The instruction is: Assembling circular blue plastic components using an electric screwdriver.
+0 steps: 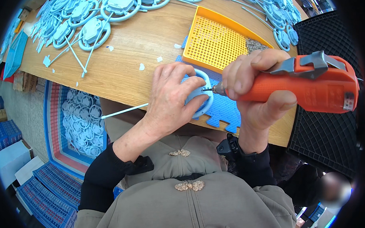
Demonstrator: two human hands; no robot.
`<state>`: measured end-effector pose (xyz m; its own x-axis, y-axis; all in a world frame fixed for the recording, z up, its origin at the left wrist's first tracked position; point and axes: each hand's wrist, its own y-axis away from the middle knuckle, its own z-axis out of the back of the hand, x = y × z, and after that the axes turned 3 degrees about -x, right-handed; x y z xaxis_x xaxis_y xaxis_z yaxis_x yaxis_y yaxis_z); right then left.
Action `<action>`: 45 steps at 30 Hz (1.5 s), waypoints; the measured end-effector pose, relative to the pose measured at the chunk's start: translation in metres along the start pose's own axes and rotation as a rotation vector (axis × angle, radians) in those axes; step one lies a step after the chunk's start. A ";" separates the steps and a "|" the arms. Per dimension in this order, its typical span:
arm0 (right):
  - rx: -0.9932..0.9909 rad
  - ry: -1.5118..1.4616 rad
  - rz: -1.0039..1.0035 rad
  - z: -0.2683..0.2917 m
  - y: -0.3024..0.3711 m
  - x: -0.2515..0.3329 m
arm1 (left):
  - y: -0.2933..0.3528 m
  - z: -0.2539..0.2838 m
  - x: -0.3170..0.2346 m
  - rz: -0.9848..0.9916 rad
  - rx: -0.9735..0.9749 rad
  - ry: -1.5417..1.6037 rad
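Observation:
My left hand (pixel 171 93) grips a light blue ring-shaped plastic part (pixel 207 99) with a long thin stem that sticks out to the left past my wrist. Beneath the part lies a blue foam mat (pixel 224 111) on the table. My right hand (pixel 256 82) is wrapped round an orange electric screwdriver (pixel 312 88) with a metal clip on top. The screwdriver's thin bit points left and meets the part beside my left fingertips. Whether a screw sits at its tip is too small to tell.
Behind the mat, a yellow perforated tray (pixel 211 34) holds a heap of small metal screws (pixel 255 45). Many similar blue plastic parts (pixel 118 5) are piled at the far left and far right. A crate of such parts (pixel 84 118) stands below left. Black mesh-patterned panels (pixel 322 131) stand at right.

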<state>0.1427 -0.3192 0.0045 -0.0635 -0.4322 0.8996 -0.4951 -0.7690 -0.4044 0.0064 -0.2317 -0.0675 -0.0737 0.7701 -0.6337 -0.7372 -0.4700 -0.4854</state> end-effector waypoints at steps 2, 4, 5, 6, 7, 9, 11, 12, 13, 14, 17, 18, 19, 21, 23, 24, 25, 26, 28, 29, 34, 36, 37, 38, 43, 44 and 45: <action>0.021 0.033 -0.003 -0.001 -0.001 0.000 | -0.001 -0.004 0.001 0.002 -0.040 0.020; 0.018 0.043 -0.009 -0.004 -0.001 0.000 | -0.002 -0.005 0.001 -0.001 -0.044 0.017; 0.015 0.054 -0.012 -0.006 -0.002 0.001 | -0.003 -0.006 0.001 -0.006 -0.047 0.014; 0.015 0.054 -0.014 -0.007 -0.002 0.001 | -0.003 -0.006 0.002 -0.005 -0.046 0.014; 0.020 0.064 -0.014 -0.008 -0.002 0.001 | -0.004 -0.007 0.003 -0.019 -0.047 0.008; 0.026 0.072 -0.016 -0.009 -0.002 0.002 | -0.003 -0.008 0.005 -0.029 -0.047 0.000; 0.083 0.111 -0.040 -0.009 -0.003 0.005 | -0.002 -0.009 0.004 -0.023 -0.062 0.019; 0.084 0.112 -0.041 -0.008 -0.003 0.006 | -0.002 -0.009 0.004 -0.021 -0.063 0.021; 0.111 0.110 -0.030 -0.007 -0.003 0.006 | -0.002 -0.009 0.004 -0.025 -0.076 0.024; 0.139 0.107 -0.017 -0.006 -0.003 0.006 | -0.003 -0.010 0.004 -0.029 -0.090 0.027; 0.227 0.098 0.024 -0.001 -0.001 0.004 | -0.002 -0.012 0.003 -0.021 -0.090 0.022; 0.257 0.095 0.040 0.001 0.000 0.002 | -0.001 -0.011 0.003 -0.022 -0.094 0.021; 0.287 0.092 0.056 0.003 0.001 0.001 | -0.001 -0.010 0.004 -0.035 -0.090 0.013; 0.321 0.084 0.070 0.002 0.001 -0.006 | 0.002 -0.010 0.004 -0.044 -0.087 0.001; 0.305 0.068 0.069 -0.003 0.000 -0.013 | 0.002 -0.011 0.004 0.013 -0.094 0.052; 0.297 0.060 0.068 -0.005 -0.001 -0.016 | 0.003 -0.009 0.004 0.014 -0.098 0.049; 0.289 0.051 0.068 -0.008 -0.002 -0.019 | 0.004 -0.006 0.006 0.000 -0.072 0.034; 0.282 0.051 0.075 -0.009 -0.005 -0.020 | 0.002 -0.003 0.005 -0.022 -0.052 0.024; 0.269 0.046 0.090 -0.010 -0.009 -0.017 | -0.003 -0.002 0.001 -0.024 -0.033 0.016; 0.261 0.041 0.093 -0.010 -0.011 -0.019 | -0.003 -0.003 0.000 -0.013 0.000 0.009; 0.242 -0.119 -0.028 -0.006 -0.021 -0.008 | 0.012 0.024 -0.003 -0.083 -0.024 -0.047; 0.173 -0.209 0.048 0.013 -0.017 0.001 | 0.028 0.059 -0.010 -0.018 0.091 -0.144; 0.151 -0.253 0.091 0.026 -0.018 0.005 | 0.036 0.084 -0.009 0.016 0.164 -0.210; 0.092 -0.213 0.114 0.029 -0.020 0.002 | 0.046 0.109 -0.003 0.102 0.270 -0.267; -0.115 -0.084 0.118 0.040 -0.044 -0.009 | 0.013 0.147 0.012 0.175 0.295 -0.351; -0.111 -0.103 0.099 0.042 -0.049 -0.013 | -0.002 0.137 0.033 0.103 0.203 -0.403; -0.118 -0.098 0.107 0.043 -0.055 -0.018 | -0.019 0.127 0.052 0.032 0.111 -0.452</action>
<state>0.2079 -0.2894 0.0031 -0.0393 -0.5570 0.8296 -0.5889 -0.6578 -0.4696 -0.0687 -0.1274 -0.0149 -0.3648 0.8782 -0.3095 -0.7952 -0.4667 -0.3872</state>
